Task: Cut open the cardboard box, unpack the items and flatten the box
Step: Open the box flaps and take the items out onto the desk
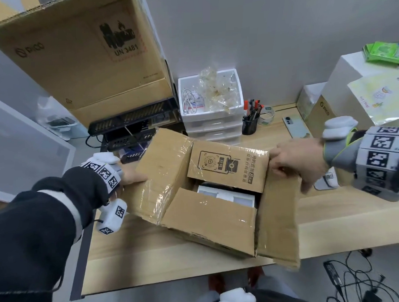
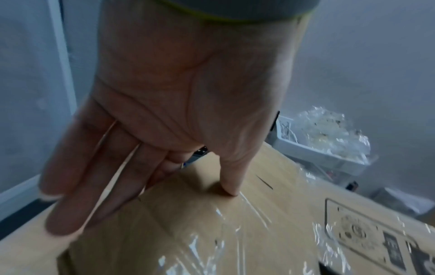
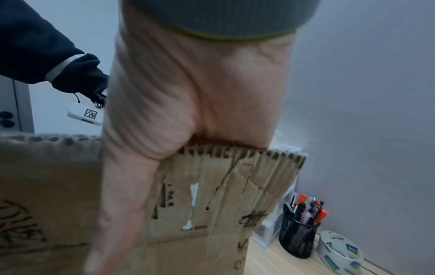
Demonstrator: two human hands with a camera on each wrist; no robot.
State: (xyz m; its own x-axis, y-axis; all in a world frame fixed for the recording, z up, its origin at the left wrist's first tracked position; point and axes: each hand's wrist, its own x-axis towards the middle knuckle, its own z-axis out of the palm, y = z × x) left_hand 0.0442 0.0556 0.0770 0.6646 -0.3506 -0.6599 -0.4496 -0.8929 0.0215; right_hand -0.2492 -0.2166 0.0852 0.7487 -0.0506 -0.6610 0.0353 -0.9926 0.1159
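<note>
1. Cardboard box (image 1: pixel 211 210) sat on the wooden table (image 1: pixel 153 261), near its front edge, top flaps cut loose and partly raised.
2. Left hand (image 1: pixel 131 175) gripped the left flap (image 1: pixel 162 171) of the box: thumb (image 2: pixel 229 178) pressed on the taped upper face, fingers (image 2: pixel 89 167) reaching over the outer edge to the underside.
3. Right hand (image 1: pixel 298 163) clasped the right flap (image 1: pixel 278 216) at its far corner, thumb (image 3: pixel 122 204) down one face, corrugated edge wedged into the palm.
4. Inside the box, between the two short flaps, showed white and dark packaged items (image 1: pixel 228 195); could not tell what they were.
5. Behind the box stood white plastic drawers (image 1: pixel 212 122); right of those, a black mesh pen cup (image 1: pixel 249 124) and a tape roll (image 1: pixel 266 116).
6. Beyond the right flap of the box lay a phone (image 1: pixel 295 126).
</note>
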